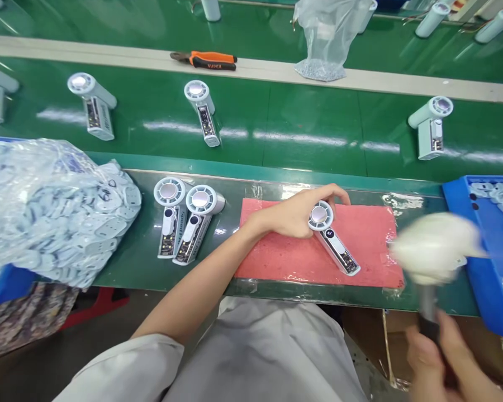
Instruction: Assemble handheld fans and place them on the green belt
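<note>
My left hand is wrapped round the head of a pale blue handheld fan, which lies slanted on a red mat. The fan's handle shows a bare circuit strip and a small round display. My right hand grips the dark handle of a mallet. The mallet's head looks covered in something whitish and is smeared by motion; it is raised at the right of the mat, apart from the fan. Left of the mat lie two similar fans, a nearer fan and a farther fan, side by side.
A clear bag of pale blue plastic parts fills the left side. On the right stands a blue bin with similar parts. Several fans are spaced along the green surface ahead. Pliers and a plastic bag rest on the pale strip.
</note>
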